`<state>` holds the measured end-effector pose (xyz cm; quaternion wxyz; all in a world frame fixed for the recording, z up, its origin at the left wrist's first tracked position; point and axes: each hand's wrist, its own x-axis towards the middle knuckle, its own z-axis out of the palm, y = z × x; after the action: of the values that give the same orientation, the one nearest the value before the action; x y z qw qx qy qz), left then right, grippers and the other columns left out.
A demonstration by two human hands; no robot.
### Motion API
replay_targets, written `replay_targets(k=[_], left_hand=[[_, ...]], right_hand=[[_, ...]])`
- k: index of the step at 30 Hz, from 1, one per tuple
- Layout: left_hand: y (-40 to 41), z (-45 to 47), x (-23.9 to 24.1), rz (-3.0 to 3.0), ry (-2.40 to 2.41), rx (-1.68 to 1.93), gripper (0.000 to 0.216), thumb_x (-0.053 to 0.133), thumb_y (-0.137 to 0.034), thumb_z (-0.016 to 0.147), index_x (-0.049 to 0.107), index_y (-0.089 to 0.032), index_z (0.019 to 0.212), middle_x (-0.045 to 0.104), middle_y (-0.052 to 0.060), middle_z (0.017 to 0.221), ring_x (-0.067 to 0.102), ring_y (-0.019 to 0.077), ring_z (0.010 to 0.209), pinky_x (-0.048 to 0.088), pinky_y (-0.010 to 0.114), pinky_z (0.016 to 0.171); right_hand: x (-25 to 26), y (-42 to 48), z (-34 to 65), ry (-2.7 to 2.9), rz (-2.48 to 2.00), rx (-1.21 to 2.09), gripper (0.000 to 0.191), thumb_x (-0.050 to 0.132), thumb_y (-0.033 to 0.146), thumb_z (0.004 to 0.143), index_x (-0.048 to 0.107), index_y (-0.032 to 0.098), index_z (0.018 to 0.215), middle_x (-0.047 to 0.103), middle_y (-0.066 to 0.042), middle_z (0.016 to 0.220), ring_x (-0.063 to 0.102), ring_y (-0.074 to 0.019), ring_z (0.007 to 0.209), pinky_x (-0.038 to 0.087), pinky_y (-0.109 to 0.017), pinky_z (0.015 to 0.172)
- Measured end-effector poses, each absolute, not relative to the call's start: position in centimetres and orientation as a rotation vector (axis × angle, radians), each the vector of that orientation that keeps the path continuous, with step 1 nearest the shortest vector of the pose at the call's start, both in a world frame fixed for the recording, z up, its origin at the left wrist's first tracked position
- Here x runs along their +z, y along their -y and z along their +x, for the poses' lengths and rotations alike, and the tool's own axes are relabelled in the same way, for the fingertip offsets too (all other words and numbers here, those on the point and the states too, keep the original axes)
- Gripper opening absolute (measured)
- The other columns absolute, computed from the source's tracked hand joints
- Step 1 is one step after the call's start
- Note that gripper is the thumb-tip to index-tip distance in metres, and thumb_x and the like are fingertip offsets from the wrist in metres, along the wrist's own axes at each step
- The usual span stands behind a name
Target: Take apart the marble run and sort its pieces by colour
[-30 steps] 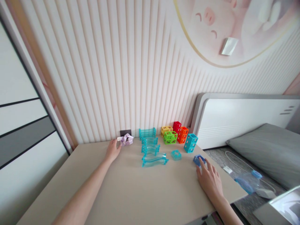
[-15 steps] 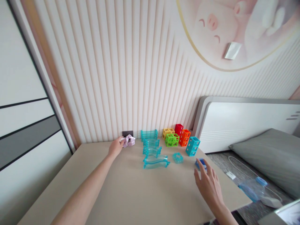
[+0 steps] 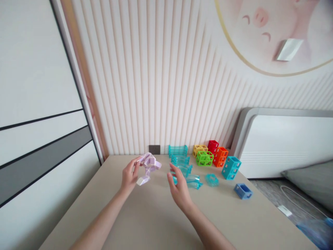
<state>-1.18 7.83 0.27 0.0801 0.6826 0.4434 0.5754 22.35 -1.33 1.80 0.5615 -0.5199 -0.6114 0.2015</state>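
Observation:
Between the thumb and fingers of my left hand (image 3: 130,173) is a lilac-and-white twisty snake puzzle (image 3: 149,163), lifted above the table with one end dangling. My right hand (image 3: 179,185) holds nothing; its fingers are apart, to the right of the puzzle and not touching it. Behind and beside that hand runs a row of clear teal plastic pieces (image 3: 178,150), partly hidden by it. A teal ring-shaped piece (image 3: 212,180) lies farther right. A blue block with an opening (image 3: 243,191) rests alone near the table's right side.
At the back right stand yellow (image 3: 199,150), green (image 3: 204,158), red (image 3: 213,146), orange (image 3: 220,157) and teal (image 3: 231,168) lattice blocks. A dark wall socket (image 3: 154,149) sits behind the table (image 3: 145,222). A bed headboard (image 3: 291,146) is on the right.
My left hand has raised the snake puzzle off the table, and it has unfolded somewhat. My right hand has left the blue block and come left towards the puzzle. The view has turned left.

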Motion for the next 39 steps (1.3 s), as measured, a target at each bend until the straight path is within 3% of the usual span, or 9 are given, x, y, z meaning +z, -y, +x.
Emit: replay_targets(k=[3,8,10,16,19,24,29,39], left_hand=[[-5.8,-0.9,0.3,2.023,-1.266,1.837,0.025,0.052,-0.038,0.099,0.067,-0.021,0.111,0.078,0.008,0.101,0.075,0.0211,0.085,0.060,0.033,0.081],[-3.9,-0.3,-0.6,2.014,-1.162,1.919,0.021,0.051,-0.033,0.100,0.063,-0.022,0.112,0.074,0.011,0.109,0.073,0.0226,0.100,0.061,0.036,0.086],[-3.5,-0.1,-1.1,2.011,-1.110,1.884,0.022,0.050,-0.033,0.100,0.061,-0.022,0.115,0.072,0.011,0.111,0.073,0.0220,0.100,0.061,0.035,0.084],[-3.0,0.0,-0.9,2.003,-1.143,1.669,0.038,0.057,-0.041,0.096,0.056,-0.020,0.128,0.072,0.011,0.111,0.072,0.0227,0.098,0.059,0.033,0.084],[-3.0,-0.2,-0.4,2.022,-1.128,1.604,0.034,0.053,-0.046,0.097,0.061,-0.020,0.117,0.073,0.008,0.096,0.071,0.0209,0.086,0.057,0.030,0.076],[-2.8,-0.2,-0.6,2.087,-1.119,1.530,0.031,0.042,-0.045,0.101,0.059,-0.021,0.091,0.065,0.002,0.076,0.063,0.0175,0.067,0.051,0.026,0.063],[-2.4,0.1,-0.7,2.098,-1.071,1.458,0.031,0.036,-0.045,0.102,0.058,-0.023,0.096,0.068,0.005,0.082,0.066,0.0206,0.072,0.052,0.030,0.066],[-1.8,0.4,0.0,1.942,-1.130,1.576,0.039,0.030,-0.053,0.103,0.052,-0.023,0.094,0.066,0.002,0.070,0.063,0.0194,0.058,0.049,0.028,0.054]], right_hand=[[1.6,-1.3,18.8,1.272,-1.086,0.828,0.062,0.057,0.062,0.091,0.056,0.021,0.138,0.068,-0.015,0.123,0.068,-0.0270,0.104,0.057,-0.042,0.087],[0.7,-1.9,16.2,1.047,-0.764,1.421,0.081,0.031,0.083,0.089,0.045,0.024,0.143,0.073,-0.011,0.103,0.071,-0.0248,0.082,0.055,-0.044,0.078],[0.5,-1.4,16.2,1.013,-0.727,1.489,0.082,0.033,0.085,0.087,0.045,0.024,0.141,0.073,-0.011,0.102,0.071,-0.0246,0.079,0.054,-0.044,0.078],[0.6,-0.1,17.2,1.125,-0.858,1.145,0.062,0.062,0.066,0.087,0.052,0.025,0.132,0.070,-0.006,0.106,0.067,-0.0237,0.092,0.053,-0.040,0.088],[0.6,0.5,17.7,1.334,-0.864,0.918,0.053,0.069,0.055,0.087,0.056,0.024,0.128,0.068,-0.007,0.112,0.065,-0.0246,0.100,0.052,-0.037,0.090],[1.0,1.3,18.0,1.572,-0.873,0.525,0.042,0.070,0.041,0.089,0.056,0.026,0.126,0.060,-0.010,0.126,0.057,-0.0279,0.120,0.047,-0.041,0.103],[0.6,1.8,18.0,1.632,-0.903,0.321,0.042,0.070,0.035,0.088,0.052,0.027,0.126,0.051,-0.014,0.137,0.051,-0.0314,0.130,0.046,-0.046,0.105],[0.2,1.4,18.2,1.810,-0.786,0.097,0.052,0.068,0.032,0.089,0.042,0.031,0.134,0.040,-0.016,0.149,0.046,-0.0350,0.136,0.045,-0.053,0.106]])
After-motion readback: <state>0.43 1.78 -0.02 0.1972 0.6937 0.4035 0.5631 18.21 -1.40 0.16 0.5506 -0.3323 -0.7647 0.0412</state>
